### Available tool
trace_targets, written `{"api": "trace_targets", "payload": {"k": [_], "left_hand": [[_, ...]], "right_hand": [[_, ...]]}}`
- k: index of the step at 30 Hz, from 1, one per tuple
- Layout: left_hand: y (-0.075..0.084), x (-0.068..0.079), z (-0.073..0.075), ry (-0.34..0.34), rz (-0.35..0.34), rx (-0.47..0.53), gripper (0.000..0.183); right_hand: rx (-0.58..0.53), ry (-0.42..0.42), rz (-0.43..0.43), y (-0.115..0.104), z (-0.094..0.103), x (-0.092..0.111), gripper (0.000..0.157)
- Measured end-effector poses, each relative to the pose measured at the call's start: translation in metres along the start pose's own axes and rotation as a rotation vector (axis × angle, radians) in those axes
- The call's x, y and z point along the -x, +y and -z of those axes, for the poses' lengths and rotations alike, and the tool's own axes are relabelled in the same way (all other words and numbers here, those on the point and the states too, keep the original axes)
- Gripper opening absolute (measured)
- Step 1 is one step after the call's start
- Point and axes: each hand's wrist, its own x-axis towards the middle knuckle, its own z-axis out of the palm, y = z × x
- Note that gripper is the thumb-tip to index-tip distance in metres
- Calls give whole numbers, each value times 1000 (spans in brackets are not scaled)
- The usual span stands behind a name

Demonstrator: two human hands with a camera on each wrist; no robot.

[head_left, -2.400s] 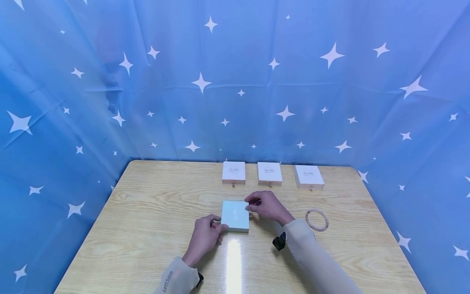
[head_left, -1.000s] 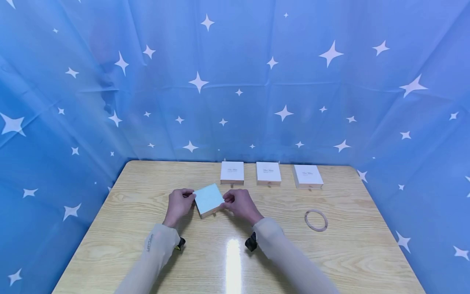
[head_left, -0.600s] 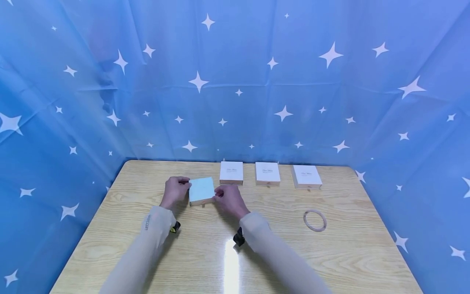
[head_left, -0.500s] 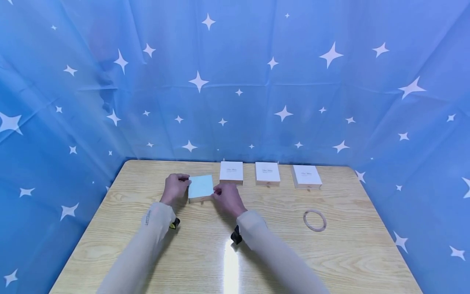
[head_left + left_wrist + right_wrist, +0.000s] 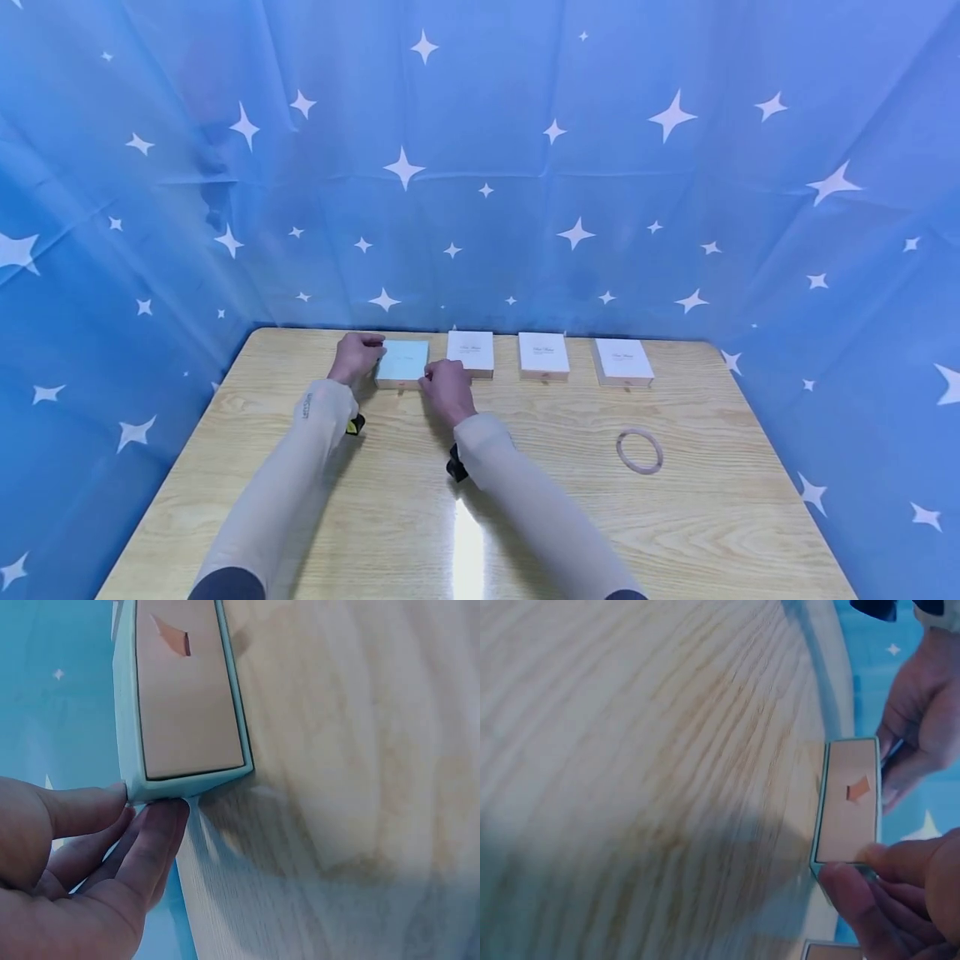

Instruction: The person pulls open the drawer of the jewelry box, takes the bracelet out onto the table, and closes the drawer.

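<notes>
A flat, square, pale mint drawer box (image 5: 402, 360) stands at the left end of a row of boxes along the table's back edge. Its pinkish drawer front (image 5: 187, 712) faces the near side and bears a small ribbon tab (image 5: 172, 636). My left hand (image 5: 357, 357) holds the box's left side, thumb at the upper edge and fingers against the side wall. At the opposite side, my right hand (image 5: 450, 390) grips the near right corner between thumb and fingers, as the right wrist view shows. The box's underside is hidden.
Three white drawer boxes, the left one (image 5: 471, 346), the middle one (image 5: 543, 352) and the right one (image 5: 624, 358), continue the row to the right. A pale round bangle (image 5: 639, 452) lies on the wooden table (image 5: 585, 533). A blue starry curtain (image 5: 480, 275) hangs behind.
Both hands have carried the mint box from mid-table leftward and back, turning it on the way so its drawer front faces near. The white boxes and bangle have stayed put.
</notes>
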Motion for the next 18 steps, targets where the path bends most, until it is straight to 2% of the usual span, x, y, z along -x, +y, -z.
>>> {"api": "trace_targets", "payload": {"k": [6, 13, 17, 18], "left_hand": [[-2, -11, 3, 2, 6, -10, 40], [1, -17, 2, 4, 38, 21, 41], [1, -19, 2, 12, 41, 25, 39], [2, -19, 2, 12, 39, 24, 39]], "right_hand": [[45, -3, -50, -7, -2, -9, 55], [8, -20, -100, -6, -1, -16, 42], [-16, -43, -96, -6, 1, -17, 44], [-22, -42, -95, -6, 1, -16, 39]]}}
